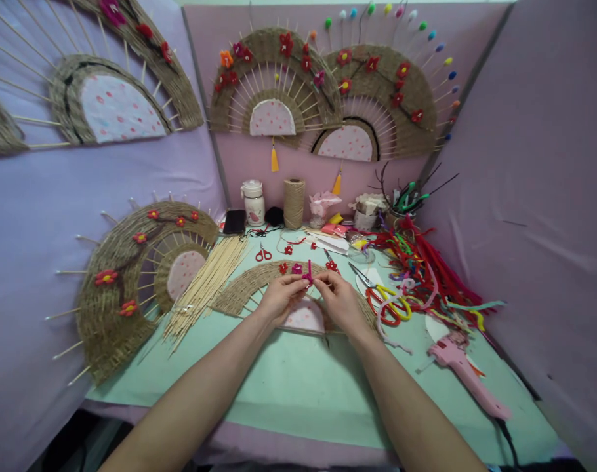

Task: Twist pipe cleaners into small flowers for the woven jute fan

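Observation:
Between the fingertips of both hands is a magenta pipe cleaner (309,270), partly bent into a small shape with one straight end sticking up. My left hand (285,296) pinches it from the left, and my right hand (338,298) pinches it from the right. Below them a twine-wrapped fan (244,285) lies on the table, its pale spotted centre (303,318) partly covered by my hands. A red flower (283,268), a magenta flower (297,269) and another red flower (332,266) sit along the fan's upper band.
Bamboo sticks (207,282) lie left, beside a finished fan (116,282). Yellow-handled scissors (384,292), pipe cleaners (421,262) and a pink glue gun (468,377) are at right. Small red scissors (263,253), a twine spool (294,203) and a white bottle (253,203) stand or lie farther back.

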`<action>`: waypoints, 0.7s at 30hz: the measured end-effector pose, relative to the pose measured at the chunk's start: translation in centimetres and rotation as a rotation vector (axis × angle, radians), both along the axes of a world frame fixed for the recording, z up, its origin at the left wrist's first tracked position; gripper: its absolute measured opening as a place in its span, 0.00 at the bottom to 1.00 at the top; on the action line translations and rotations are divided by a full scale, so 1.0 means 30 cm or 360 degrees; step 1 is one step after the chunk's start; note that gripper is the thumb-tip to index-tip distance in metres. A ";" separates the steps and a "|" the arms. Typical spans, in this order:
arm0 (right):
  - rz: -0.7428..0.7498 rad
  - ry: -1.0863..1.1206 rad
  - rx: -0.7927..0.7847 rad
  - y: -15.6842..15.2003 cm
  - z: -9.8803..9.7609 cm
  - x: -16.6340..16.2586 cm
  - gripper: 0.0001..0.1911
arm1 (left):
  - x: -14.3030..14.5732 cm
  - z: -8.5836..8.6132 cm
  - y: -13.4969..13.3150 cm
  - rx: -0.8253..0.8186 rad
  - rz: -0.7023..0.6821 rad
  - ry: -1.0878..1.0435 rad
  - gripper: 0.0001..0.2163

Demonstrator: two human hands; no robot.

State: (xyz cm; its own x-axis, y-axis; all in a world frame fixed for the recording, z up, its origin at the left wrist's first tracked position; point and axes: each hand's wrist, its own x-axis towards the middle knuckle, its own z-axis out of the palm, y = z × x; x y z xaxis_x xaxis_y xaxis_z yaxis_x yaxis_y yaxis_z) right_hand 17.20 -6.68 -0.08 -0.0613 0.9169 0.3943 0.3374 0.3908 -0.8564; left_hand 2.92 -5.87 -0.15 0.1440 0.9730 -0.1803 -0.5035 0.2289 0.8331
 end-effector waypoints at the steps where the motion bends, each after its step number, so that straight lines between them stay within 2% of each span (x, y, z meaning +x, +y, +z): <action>1: -0.0035 0.0048 -0.0042 0.004 -0.007 -0.001 0.12 | 0.001 -0.002 0.002 -0.0002 0.0035 -0.0011 0.12; 4: -0.0112 0.0134 -0.0131 0.016 -0.027 -0.005 0.12 | -0.003 -0.008 0.011 -0.0031 0.0118 -0.0040 0.12; 7: -0.0052 0.0116 -0.0180 0.017 -0.039 -0.016 0.10 | -0.008 -0.013 0.015 -0.0034 0.0126 -0.0072 0.11; 10: -0.0006 0.0105 -0.0182 0.006 -0.033 -0.031 0.09 | -0.003 -0.016 0.011 0.0005 0.0115 -0.0111 0.11; 15: -0.0105 0.0156 -0.0147 -0.007 -0.010 -0.044 0.10 | 0.013 -0.018 0.002 0.0041 0.0102 -0.0118 0.11; 18: -0.0139 0.0134 -0.0128 -0.005 -0.008 -0.037 0.09 | 0.014 -0.014 -0.001 0.0102 0.0161 0.0013 0.13; 21: -0.0160 0.0026 -0.0085 -0.002 -0.010 -0.024 0.08 | 0.007 -0.010 -0.002 0.0271 0.0247 0.0270 0.13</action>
State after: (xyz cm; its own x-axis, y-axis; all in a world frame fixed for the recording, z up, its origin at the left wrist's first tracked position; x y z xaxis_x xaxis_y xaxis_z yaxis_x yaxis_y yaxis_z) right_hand 16.47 -6.74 -0.39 0.0379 0.9378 0.3450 0.3586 0.3095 -0.8807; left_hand 3.12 -5.93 -0.45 -0.0275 0.9994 -0.0211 -0.3716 0.0094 0.9283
